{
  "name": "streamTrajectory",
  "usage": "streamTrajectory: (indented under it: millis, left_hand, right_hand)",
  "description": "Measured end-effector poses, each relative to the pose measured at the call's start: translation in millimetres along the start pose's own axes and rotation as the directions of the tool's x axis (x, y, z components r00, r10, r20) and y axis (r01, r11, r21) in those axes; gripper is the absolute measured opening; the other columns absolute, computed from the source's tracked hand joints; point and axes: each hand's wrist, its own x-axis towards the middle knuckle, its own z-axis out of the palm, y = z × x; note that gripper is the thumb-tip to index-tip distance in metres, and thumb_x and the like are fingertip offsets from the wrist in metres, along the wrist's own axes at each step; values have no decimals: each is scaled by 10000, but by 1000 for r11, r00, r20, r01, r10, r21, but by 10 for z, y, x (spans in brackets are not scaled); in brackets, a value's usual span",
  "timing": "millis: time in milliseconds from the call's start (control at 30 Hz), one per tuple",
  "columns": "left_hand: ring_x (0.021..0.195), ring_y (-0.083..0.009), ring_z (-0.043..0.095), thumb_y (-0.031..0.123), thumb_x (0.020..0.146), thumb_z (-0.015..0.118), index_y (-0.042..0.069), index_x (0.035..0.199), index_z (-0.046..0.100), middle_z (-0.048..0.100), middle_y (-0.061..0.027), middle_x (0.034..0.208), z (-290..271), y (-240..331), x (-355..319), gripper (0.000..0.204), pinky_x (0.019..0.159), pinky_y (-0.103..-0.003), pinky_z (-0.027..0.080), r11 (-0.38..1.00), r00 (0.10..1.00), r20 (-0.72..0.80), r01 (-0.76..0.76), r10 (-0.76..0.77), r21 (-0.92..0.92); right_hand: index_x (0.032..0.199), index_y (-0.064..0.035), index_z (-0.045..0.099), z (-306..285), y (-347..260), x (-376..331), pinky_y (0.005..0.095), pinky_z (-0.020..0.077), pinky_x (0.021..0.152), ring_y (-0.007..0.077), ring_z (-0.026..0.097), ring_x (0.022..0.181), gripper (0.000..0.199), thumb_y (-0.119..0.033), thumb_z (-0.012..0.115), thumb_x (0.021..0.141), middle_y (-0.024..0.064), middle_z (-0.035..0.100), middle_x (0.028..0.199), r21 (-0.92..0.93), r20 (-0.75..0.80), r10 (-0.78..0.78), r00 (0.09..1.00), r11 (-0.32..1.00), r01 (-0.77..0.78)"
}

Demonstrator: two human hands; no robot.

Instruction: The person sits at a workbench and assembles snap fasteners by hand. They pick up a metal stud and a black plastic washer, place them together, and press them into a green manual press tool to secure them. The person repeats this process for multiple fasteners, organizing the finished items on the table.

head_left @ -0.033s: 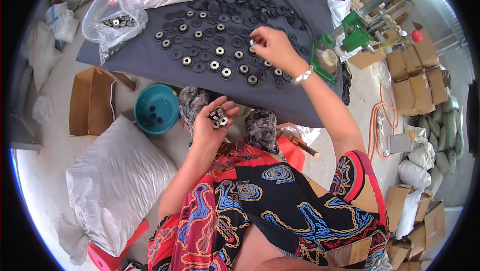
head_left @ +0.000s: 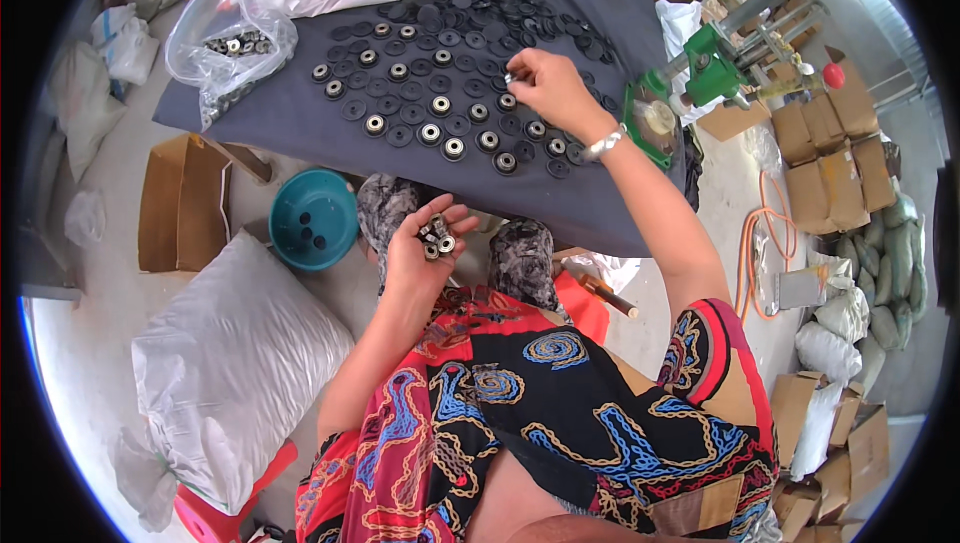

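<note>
Metal rings (head_left: 446, 244) heaped in one palm, a shiny piece (head_left: 511, 79) pinched in the other hand

In the head view, my left hand (head_left: 408, 261) lies palm up, nearer me than the edge of the grey cloth (head_left: 560, 205), its fingers curled loosely around the heap without clamping any ring. My right hand (head_left: 553, 93) has thumb and fingers together on the shiny piece, probably another ring, over the right part of the spread black discs (head_left: 411, 91). I cannot tell whether it touches one.

If I tip my left palm or spread its fingers, rings could roll out. My pinch covers a very small piece, so it might slip; my knuckles could also knock the nearby ring-topped discs (head_left: 430, 134) askew.

Short and round, a ring has no real long axis, only the line through its hole. One in my palm faces up toward the camera; others lean variously. The pinched piece's tilt is too hidden to tell.
</note>
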Motion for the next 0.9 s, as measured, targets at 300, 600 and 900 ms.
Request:
streamTrajectory:
  millis: [300, 600, 900]
  left_hand:
    - [923, -340, 660, 220, 939, 471, 9, 1210, 560, 672, -146, 1002, -77, 111, -3, 355, 579, -323, 485, 997, 997, -48, -58, 55, -53]
    - [905, -332, 657, 217, 946, 475, 0, 1220, 553, 664, -142, 993, -65, 127, -23, 358, 582, -322, 484, 998, 996, -74, -51, 47, -47]
    - [911, -336, 655, 241, 957, 464, 5, 1229, 551, 662, -150, 1000, -6, 72, 29, 371, 591, -327, 490, 999, 998, -57, -26, 24, -44]
  right_hand:
    - [978, 44, 680, 173, 317, 370, 349, 522, 737, 275, 679, 800, 225, -82, 687, 791, 168, 698, 856, -237, 195, 31, 980, 971, 17]
    - [935, 25, 695, 244, 328, 454, 382, 521, 775, 306, 679, 847, 213, -91, 715, 757, 183, 700, 873, -327, 250, 71, 966, 945, 15]
    - [881, -17, 703, 184, 334, 481, 411, 518, 797, 325, 666, 873, 186, -133, 733, 739, 171, 692, 874, -333, 285, 49, 957, 942, 51]
